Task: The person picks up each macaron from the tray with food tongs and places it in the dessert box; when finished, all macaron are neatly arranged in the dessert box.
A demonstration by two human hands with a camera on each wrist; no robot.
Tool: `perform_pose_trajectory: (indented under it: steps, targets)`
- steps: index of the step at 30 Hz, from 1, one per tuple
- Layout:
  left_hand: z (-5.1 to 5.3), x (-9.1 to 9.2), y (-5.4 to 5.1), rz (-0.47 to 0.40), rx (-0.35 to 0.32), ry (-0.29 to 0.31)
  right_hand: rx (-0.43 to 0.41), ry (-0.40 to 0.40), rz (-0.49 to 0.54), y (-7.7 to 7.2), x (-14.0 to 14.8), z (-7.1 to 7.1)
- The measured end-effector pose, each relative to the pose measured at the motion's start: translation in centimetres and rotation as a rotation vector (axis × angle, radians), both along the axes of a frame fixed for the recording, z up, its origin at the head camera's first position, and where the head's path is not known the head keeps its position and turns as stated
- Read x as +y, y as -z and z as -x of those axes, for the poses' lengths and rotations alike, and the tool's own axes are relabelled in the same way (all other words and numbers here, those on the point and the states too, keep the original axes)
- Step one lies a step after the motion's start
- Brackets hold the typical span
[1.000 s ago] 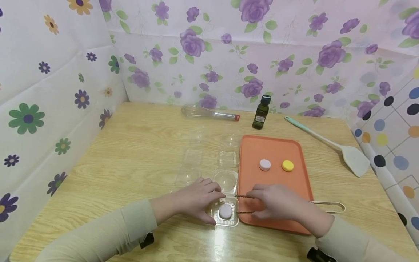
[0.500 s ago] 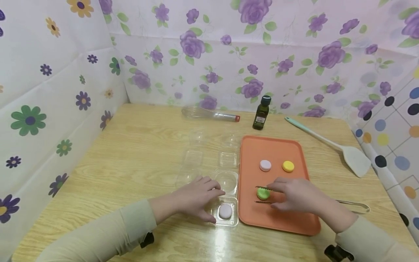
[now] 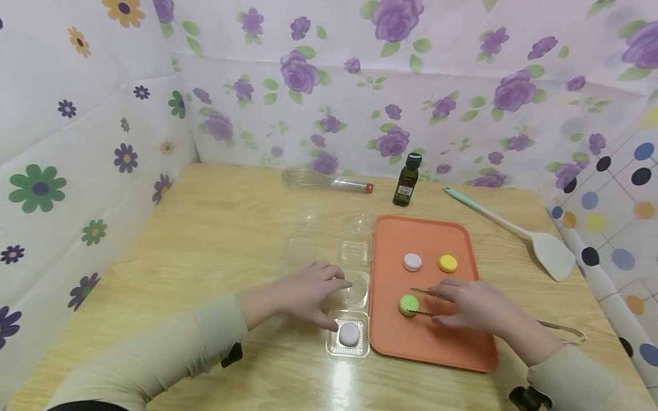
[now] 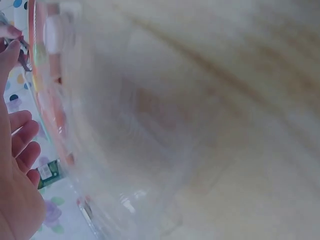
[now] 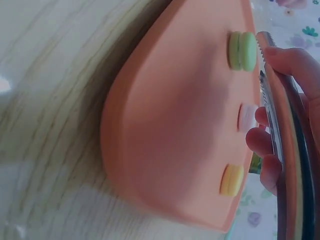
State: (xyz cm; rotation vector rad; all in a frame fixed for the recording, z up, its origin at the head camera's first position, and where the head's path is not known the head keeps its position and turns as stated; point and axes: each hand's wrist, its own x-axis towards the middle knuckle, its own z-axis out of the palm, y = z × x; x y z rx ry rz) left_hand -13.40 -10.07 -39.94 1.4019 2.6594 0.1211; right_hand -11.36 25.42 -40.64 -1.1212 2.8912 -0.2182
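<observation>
My right hand [image 3: 480, 308] holds metal tongs [image 5: 287, 165] over an orange tray [image 3: 437, 348]. The toothed tips are spread. In the head view the nearer tip overlaps a green macaron [image 3: 409, 305]; in the right wrist view the tips hang just above that macaron [image 5: 242, 51], which sits on the tray. A pink macaron [image 3: 412, 262] and a yellow macaron [image 3: 448, 263] lie farther back on it. My left hand [image 3: 311, 294], fingers loosely spread, is at a clear plastic container [image 3: 360, 352] holding a pale macaron [image 3: 349, 334]; contact is hard to tell.
Along the back of the table lie a whisk [image 3: 326, 181] and an upright dark bottle [image 3: 404, 185]. A pale spatula [image 3: 552, 255] with a green handle rests right of the tray. Patterned cloth [image 3: 329, 74] hangs behind and at both sides.
The right hand and tongs moved right from the container's edge over the tray. The green macaron, hidden at first, was between the tips; now the tips are slightly shifted from it.
</observation>
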Motion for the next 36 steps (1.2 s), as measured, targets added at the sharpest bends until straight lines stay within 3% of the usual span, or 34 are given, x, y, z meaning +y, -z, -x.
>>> perform_pose_trajectory:
  steps: [10, 15, 21, 30, 36]
  targets:
    - [3.1, 0.3, -1.1, -0.027, -0.088, -0.117, -0.039, 0.031, 0.018, 0.5, -0.3, 0.1]
    - [5.2, 0.6, -0.9, -0.052, -0.119, -0.192, -0.061, 0.034, 0.008, 0.5, -0.3, 0.3]
    - [7.3, 1.2, -0.5, -0.040, -0.103, -0.236, -0.102, 0.036, -0.012, 0.5, -0.5, 0.4]
    - [9.4, 2.1, 0.2, -0.035, -0.104, -0.301, -0.126, 0.025, -0.018, 1.4, -0.8, 0.5]
    - [10.0, 2.1, 0.4, -0.041, -0.127, -0.312, -0.115, 0.013, -0.005, 1.4, -0.8, 0.5]
